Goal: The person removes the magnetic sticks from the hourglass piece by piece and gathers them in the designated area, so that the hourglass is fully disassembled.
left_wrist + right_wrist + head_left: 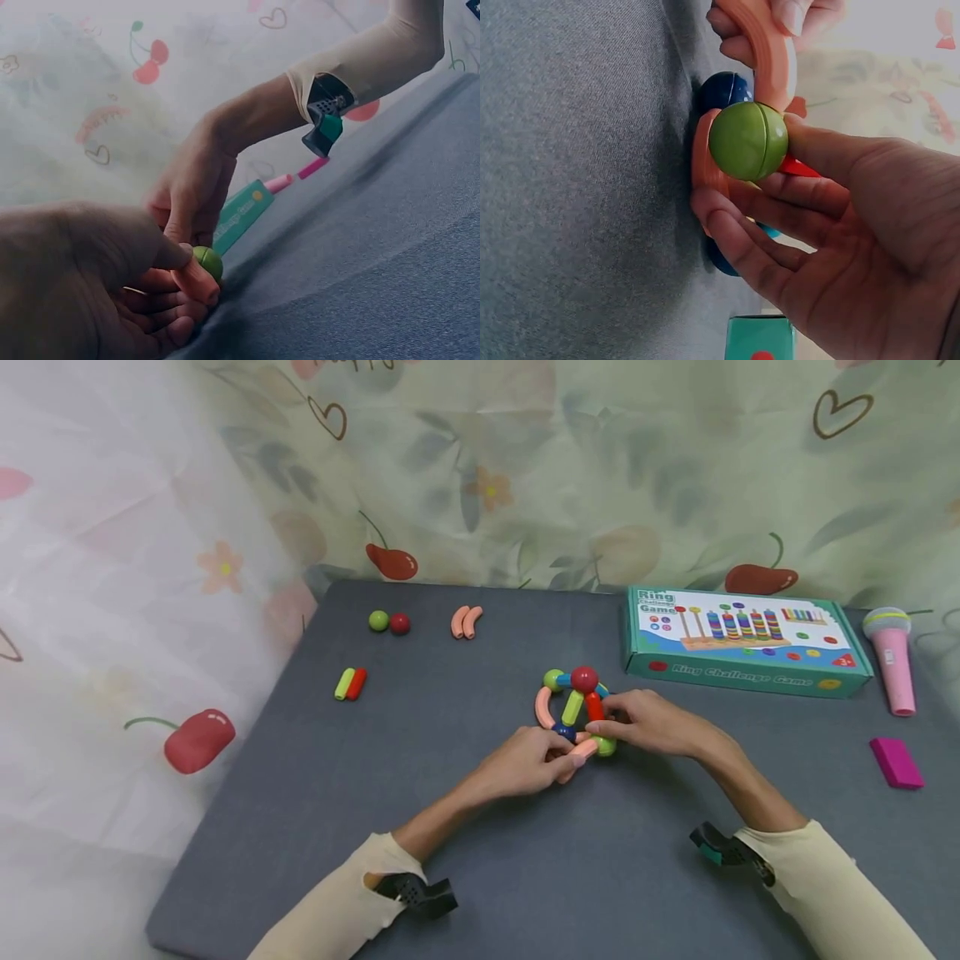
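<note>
Fingers of the left hand [528, 760] are pinching a curved salmon-pink stick [776, 64] touching a glossy green ball [742, 141]. The right hand [651, 722] is gripping that ball's multicoloured ball-and-stick frame [573, 708], well inside the left edge of the grey bench [337, 827].

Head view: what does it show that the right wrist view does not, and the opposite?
Only head: the pink microphone, the magenta block and the loose red stick.
Only right wrist: a second dark blue ball, partly behind the right hand.
Both: the left hand pinching a curved salmon stick, the green ball beside it, and the Ring Challenge Game box.
</note>
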`<act>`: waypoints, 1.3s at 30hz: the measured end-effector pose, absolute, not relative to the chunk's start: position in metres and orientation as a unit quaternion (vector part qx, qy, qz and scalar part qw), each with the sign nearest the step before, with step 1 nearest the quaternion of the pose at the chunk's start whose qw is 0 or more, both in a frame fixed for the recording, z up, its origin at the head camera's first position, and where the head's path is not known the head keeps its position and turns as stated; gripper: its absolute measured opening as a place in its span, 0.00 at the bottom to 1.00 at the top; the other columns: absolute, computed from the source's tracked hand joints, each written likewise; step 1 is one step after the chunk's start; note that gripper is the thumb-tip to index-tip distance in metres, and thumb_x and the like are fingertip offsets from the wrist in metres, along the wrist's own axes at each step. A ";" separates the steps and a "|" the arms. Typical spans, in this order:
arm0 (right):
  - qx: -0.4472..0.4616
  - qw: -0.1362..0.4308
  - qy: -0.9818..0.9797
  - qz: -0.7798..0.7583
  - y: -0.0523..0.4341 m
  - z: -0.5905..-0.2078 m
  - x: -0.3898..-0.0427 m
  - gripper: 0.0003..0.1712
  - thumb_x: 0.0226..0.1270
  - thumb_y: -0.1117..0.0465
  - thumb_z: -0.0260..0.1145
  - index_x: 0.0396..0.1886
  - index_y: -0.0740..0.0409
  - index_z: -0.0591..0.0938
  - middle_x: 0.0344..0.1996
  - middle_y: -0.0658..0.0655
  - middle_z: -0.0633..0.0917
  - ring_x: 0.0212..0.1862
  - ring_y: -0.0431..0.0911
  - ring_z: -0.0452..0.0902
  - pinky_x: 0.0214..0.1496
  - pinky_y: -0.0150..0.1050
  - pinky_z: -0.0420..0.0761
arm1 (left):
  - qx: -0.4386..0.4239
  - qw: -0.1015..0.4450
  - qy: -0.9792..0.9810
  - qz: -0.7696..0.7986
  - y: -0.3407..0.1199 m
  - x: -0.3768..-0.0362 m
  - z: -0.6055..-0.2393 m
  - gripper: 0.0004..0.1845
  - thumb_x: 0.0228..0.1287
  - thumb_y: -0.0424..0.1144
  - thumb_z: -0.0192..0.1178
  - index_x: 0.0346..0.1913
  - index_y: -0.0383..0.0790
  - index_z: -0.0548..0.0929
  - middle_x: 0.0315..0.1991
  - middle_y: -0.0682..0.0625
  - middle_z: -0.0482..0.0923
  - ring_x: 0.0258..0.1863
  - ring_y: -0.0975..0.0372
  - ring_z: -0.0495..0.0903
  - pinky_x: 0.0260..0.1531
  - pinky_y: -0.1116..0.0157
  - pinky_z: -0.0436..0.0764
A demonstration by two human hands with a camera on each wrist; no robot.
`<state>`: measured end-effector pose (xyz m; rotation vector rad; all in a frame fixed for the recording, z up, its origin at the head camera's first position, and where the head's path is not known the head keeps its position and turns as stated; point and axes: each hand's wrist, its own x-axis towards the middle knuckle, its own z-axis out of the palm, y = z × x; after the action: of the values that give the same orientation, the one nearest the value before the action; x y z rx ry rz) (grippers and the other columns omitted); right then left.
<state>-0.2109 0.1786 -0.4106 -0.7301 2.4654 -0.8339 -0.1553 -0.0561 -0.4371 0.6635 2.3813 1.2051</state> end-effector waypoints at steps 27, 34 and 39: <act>-0.260 0.229 0.903 -0.255 0.179 -0.413 -0.214 0.18 0.75 0.47 0.68 0.34 0.57 0.84 0.22 0.50 0.75 0.27 0.43 0.71 0.30 0.34 0.67 | 0.117 -0.004 0.887 0.446 -0.124 -0.296 -0.432 0.22 0.80 0.41 0.52 0.72 0.43 0.76 0.30 0.39 0.87 0.21 0.61 0.72 0.43 0.61 0.74; -0.259 0.230 0.902 -0.259 0.181 -0.412 -0.213 0.18 0.75 0.46 0.68 0.33 0.56 0.83 0.21 0.49 0.73 0.26 0.43 0.69 0.29 0.33 0.65 | 0.149 -0.050 0.944 0.289 -0.121 -0.327 -0.442 0.20 0.77 0.32 0.48 0.67 0.33 0.76 0.39 0.40 0.84 0.31 0.56 0.77 0.48 0.56 0.78; -0.262 0.228 0.900 -0.264 0.181 -0.411 -0.213 0.18 0.75 0.46 0.68 0.32 0.56 0.82 0.21 0.48 0.72 0.26 0.42 0.69 0.28 0.33 0.64 | 0.177 -0.079 0.959 0.207 -0.120 -0.336 -0.450 0.14 0.78 0.29 0.46 0.54 0.28 0.80 0.35 0.38 0.81 0.33 0.50 0.78 0.49 0.54 0.77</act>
<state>-0.2133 0.1808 -0.4109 -0.7203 2.4782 -0.7273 -0.3360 -0.1201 -0.4496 0.5858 3.1740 0.6868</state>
